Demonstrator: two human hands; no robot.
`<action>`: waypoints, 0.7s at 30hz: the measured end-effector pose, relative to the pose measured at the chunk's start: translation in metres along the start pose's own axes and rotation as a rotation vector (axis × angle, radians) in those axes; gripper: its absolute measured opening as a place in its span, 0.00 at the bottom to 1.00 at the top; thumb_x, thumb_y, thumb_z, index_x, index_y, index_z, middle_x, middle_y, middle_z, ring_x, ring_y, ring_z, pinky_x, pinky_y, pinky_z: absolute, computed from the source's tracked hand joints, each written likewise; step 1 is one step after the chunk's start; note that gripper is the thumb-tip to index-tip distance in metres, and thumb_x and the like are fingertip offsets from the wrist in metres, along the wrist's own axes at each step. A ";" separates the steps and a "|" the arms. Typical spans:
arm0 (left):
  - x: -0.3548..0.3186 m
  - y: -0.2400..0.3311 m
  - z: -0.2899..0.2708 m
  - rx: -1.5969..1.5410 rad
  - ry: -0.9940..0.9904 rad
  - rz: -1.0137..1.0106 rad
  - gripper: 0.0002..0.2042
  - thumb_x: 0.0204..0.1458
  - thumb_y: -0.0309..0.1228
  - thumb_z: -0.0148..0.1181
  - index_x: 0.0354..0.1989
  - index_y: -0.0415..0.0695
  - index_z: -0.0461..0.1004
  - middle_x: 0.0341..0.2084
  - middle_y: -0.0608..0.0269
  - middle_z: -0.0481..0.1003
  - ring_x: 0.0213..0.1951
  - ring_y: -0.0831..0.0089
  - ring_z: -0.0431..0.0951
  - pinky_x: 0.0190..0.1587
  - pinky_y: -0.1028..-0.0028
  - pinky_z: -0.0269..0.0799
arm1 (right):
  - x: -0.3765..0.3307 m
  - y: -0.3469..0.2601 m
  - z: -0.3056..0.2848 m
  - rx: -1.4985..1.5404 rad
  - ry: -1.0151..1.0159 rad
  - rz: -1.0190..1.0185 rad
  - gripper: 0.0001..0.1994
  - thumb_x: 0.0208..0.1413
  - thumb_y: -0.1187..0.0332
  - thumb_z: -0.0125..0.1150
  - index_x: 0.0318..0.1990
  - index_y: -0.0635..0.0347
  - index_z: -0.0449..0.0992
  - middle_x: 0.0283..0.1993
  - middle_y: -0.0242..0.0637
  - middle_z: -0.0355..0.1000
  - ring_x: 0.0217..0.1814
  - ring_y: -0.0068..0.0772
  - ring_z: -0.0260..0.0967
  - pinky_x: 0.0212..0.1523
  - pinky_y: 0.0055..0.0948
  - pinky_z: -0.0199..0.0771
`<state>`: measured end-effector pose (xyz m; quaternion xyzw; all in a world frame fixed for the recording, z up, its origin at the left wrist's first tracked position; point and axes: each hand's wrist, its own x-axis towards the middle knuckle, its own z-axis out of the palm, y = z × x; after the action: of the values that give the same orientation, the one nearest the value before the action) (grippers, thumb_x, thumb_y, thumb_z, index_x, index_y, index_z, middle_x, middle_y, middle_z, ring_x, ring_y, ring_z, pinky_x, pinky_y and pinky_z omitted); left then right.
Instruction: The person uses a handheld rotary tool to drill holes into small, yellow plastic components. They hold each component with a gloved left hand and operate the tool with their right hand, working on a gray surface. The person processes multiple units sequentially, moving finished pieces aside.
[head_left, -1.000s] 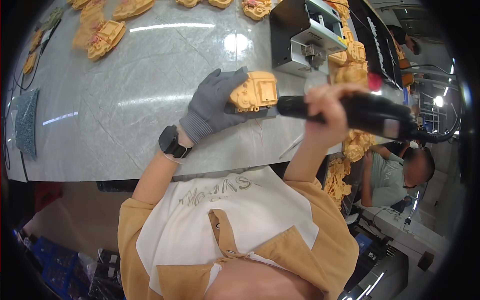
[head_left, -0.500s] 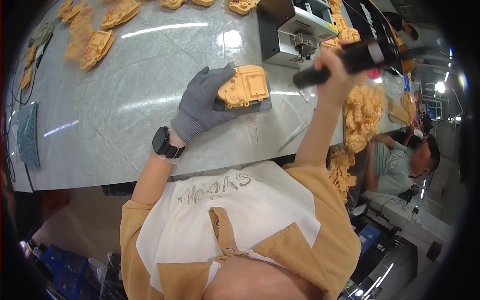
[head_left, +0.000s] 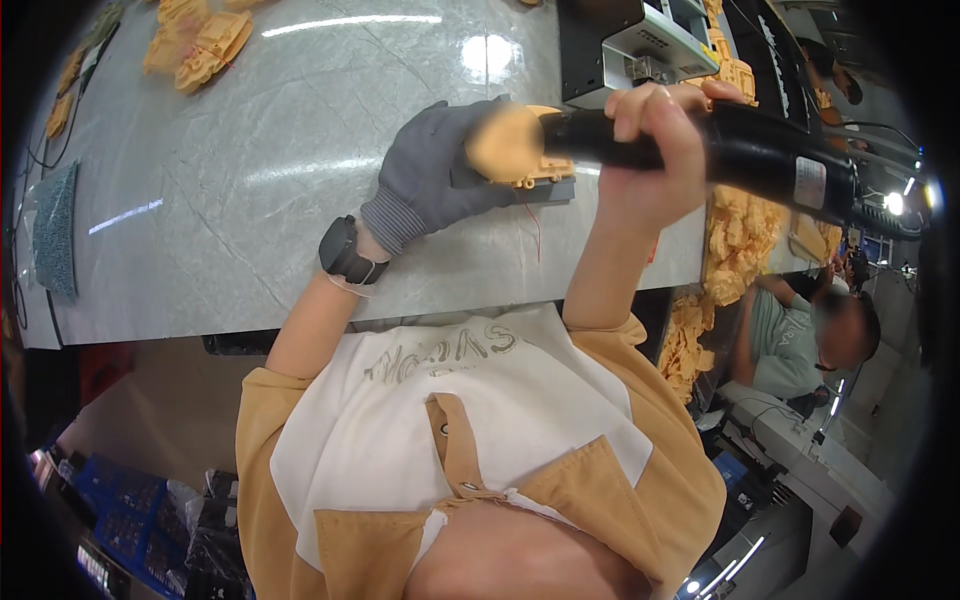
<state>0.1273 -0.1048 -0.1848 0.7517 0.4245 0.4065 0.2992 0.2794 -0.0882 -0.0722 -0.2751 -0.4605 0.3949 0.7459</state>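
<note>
My left hand [head_left: 425,170], in a grey knitted glove, grips a yellow-orange plastic housing [head_left: 552,172] from its left side. Beneath the housing is a dark flat block [head_left: 556,191], and a thin red wire [head_left: 539,235] trails from it toward me. Bare fingers of my right hand [head_left: 660,150] wrap round a black corded electric screwdriver [head_left: 765,155], held almost level. Its front end reaches over the housing and hides much of it. A smeared round patch covers the spot between glove and tool, so contact there cannot be made out.
A grey-and-black boxy machine [head_left: 600,50] stands just beyond the housing. Orange parts [head_left: 742,235] are heaped at the right, with more [head_left: 685,345] lower down. Several housings [head_left: 213,50] lie far left, near a teal textured pad [head_left: 55,230]. Another person [head_left: 785,345] sits at right.
My right hand has brought the screwdriver leftward, and its front end now overlaps the housing. My left hand keeps its hold on the housing. The whole view has shifted slightly.
</note>
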 end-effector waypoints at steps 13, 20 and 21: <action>0.003 -0.004 0.000 -0.060 0.038 0.079 0.33 0.35 0.41 0.70 0.52 0.42 0.65 0.39 0.56 0.73 0.39 0.61 0.73 0.45 0.66 0.68 | 0.013 0.022 0.000 -0.192 -0.100 -0.024 0.22 0.42 0.85 0.54 0.47 0.64 0.57 0.20 0.36 0.65 0.17 0.29 0.60 0.26 0.34 0.66; 0.004 -0.001 -0.001 -0.040 0.042 0.073 0.32 0.36 0.41 0.70 0.51 0.43 0.66 0.39 0.56 0.73 0.41 0.60 0.73 0.46 0.65 0.67 | 0.021 0.031 0.000 -0.148 -0.121 0.059 0.22 0.41 0.84 0.54 0.46 0.65 0.58 0.20 0.37 0.65 0.17 0.28 0.61 0.26 0.33 0.66; 0.003 0.001 -0.002 -0.045 0.029 0.048 0.32 0.36 0.41 0.70 0.51 0.43 0.66 0.39 0.56 0.73 0.42 0.59 0.73 0.47 0.65 0.67 | 0.022 0.029 0.000 -0.152 -0.128 0.073 0.22 0.41 0.84 0.54 0.47 0.64 0.58 0.21 0.37 0.65 0.17 0.29 0.61 0.27 0.34 0.66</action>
<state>0.1273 -0.1020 -0.1822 0.7486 0.4016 0.4340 0.3001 0.2754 -0.0542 -0.0850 -0.3216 -0.5256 0.4023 0.6771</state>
